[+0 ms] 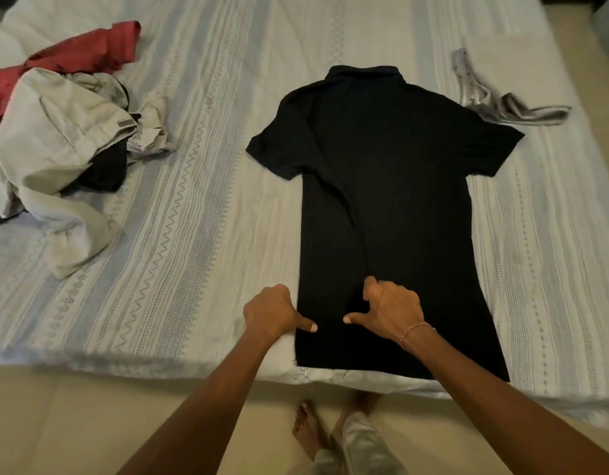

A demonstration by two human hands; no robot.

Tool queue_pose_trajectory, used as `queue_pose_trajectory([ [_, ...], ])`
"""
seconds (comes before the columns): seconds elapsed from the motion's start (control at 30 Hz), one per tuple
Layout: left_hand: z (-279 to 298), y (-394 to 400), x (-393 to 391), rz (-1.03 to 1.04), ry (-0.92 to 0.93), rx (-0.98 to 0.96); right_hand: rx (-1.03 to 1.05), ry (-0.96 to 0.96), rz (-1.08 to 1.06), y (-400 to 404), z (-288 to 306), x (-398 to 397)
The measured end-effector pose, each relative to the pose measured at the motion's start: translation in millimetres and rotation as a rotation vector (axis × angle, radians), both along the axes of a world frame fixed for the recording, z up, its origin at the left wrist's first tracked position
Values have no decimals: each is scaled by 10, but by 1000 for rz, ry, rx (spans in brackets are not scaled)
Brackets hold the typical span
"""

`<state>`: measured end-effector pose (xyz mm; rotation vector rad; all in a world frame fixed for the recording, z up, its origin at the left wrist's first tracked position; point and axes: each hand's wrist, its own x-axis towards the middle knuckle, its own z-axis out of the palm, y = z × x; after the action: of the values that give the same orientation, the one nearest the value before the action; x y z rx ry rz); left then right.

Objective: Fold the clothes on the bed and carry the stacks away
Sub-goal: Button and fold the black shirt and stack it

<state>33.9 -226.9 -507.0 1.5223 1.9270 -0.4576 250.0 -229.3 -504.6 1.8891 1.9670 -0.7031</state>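
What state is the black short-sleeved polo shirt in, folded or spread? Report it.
Spread: the black short-sleeved polo shirt lies flat, both sleeves out.

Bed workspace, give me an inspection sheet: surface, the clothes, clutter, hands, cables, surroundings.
Surface: bed with a pale striped patterned cover, lightly wrinkled.
Job's things: black polo shirt spread flat, collar away from the person, both sleeves out, hem at the near edge. Unfolded pile at far left: beige trousers, red garment, dark garment underneath. Grey garment crumpled beside the shirt's right sleeve.
Clutter: nothing seen.
Hands: left hand at the shirt's left edge, fingers curled, thumb on the fabric; right hand resting on the lower shirt, thumb out, bracelet at the wrist.
Cables: nothing seen.
Surroundings: pale floor, bare feet by the bed.
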Motion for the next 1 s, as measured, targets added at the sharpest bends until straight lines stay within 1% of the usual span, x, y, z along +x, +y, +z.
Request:
queue_pose_trajectory([
  [0.17,32,481,109,88,-174,106,64,296,19,424,-70,-176],
  [0.23,-19,690,127,135,-252,169,105,372,11,648,-113,-268],
  [0.33,-89,1107,111,299,-371,261,147,442,-16,1085,-188,-403],
  [0.43,-82,1622,74,542,-522,284,144,502,-36,1555,-235,-483],
  [0.53,-115,2209,42,883,-687,304,118,546,-81,2037,-272,-488],
  [0.67,-194,2744,-7,1280,-1016,330,47,553,-93,2312,-377,-421],
  [0.73,-235,2975,-5,1408,-1071,328,23,562,-79,2387,-449,-372],
  [0.8,-249,3124,8,1467,-1062,320,-6,621,-80,2416,-461,-330],
  [0.87,-254,3247,41,1482,-1062,289,-71,711,-136,2512,-426,-269],
  [0.93,-212,3375,116,1432,-1038,290,-93,802,-274,2675,-296,-223],
  [1.0,-151,3488,208,1322,-1008,376,25,839,-443,2877,-145,-188],
])
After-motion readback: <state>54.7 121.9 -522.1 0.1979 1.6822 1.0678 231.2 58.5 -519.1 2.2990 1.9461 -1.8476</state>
